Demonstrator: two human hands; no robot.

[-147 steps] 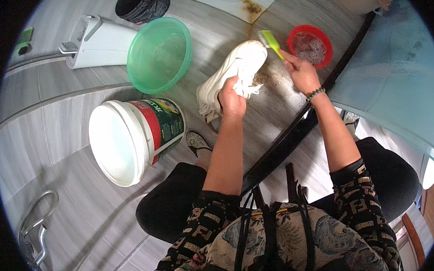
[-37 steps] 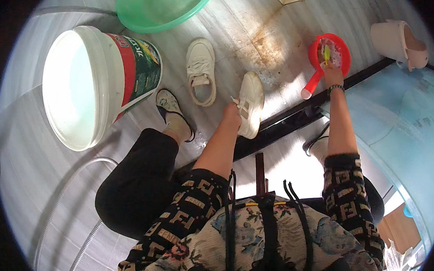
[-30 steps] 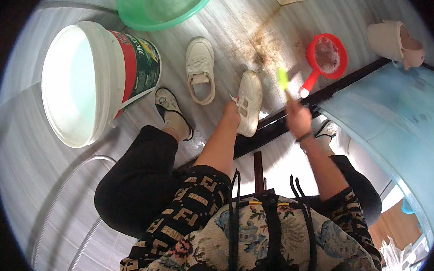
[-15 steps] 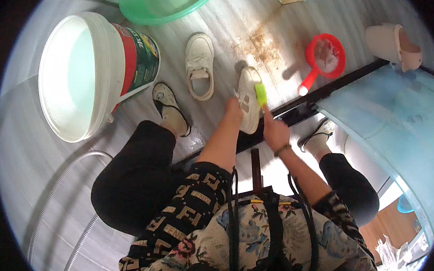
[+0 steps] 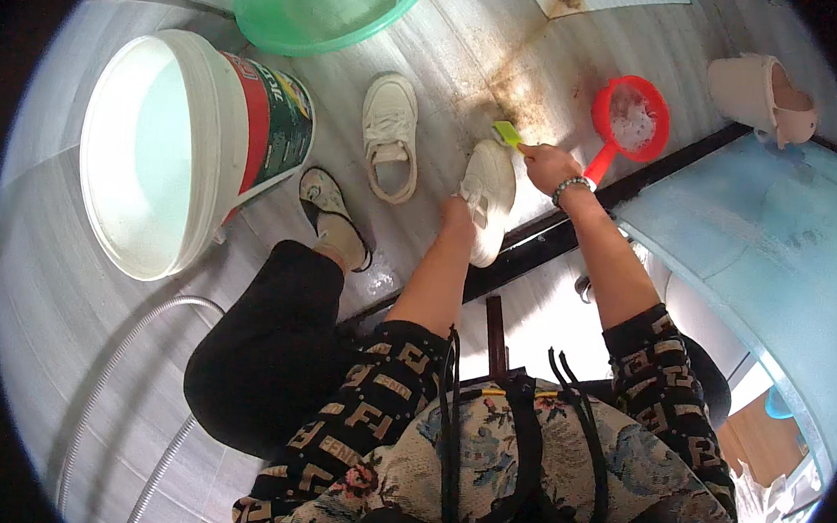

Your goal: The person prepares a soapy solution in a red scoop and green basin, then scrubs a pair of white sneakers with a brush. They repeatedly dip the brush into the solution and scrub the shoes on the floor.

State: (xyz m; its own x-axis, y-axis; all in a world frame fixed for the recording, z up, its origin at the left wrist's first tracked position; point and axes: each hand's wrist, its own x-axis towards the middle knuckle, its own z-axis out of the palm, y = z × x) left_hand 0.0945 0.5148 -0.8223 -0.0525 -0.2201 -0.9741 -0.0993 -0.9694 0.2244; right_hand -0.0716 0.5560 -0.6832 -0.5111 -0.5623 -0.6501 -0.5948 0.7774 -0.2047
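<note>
A white sneaker (image 5: 492, 185) is tilted above the floor, toe pointing away from me. My left hand (image 5: 459, 214) holds it at the heel end; most of its fingers are hidden at the shoe's opening. My right hand (image 5: 551, 170) is closed round the handle of a small brush with a lime-green head (image 5: 508, 133). That head is just beyond the sneaker's toe; whether it touches the shoe I cannot tell. The other white sneaker (image 5: 389, 130) lies on the floor to the left, its toe also facing away.
A large white bucket (image 5: 196, 219) of water stands at the left, near a grey hose (image 5: 95, 386). Beyond are a green basin (image 5: 327, 40) and a red ladle (image 5: 599, 162) with suds. A beige clog (image 5: 741, 85) lies by a dark door track (image 5: 624, 193) and glass panel (image 5: 757, 206).
My right hand has moved away and to the right, taking the brush from the sneaker's right side to beyond its toe. The left hand keeps its hold; the shoe has turned slightly.
</note>
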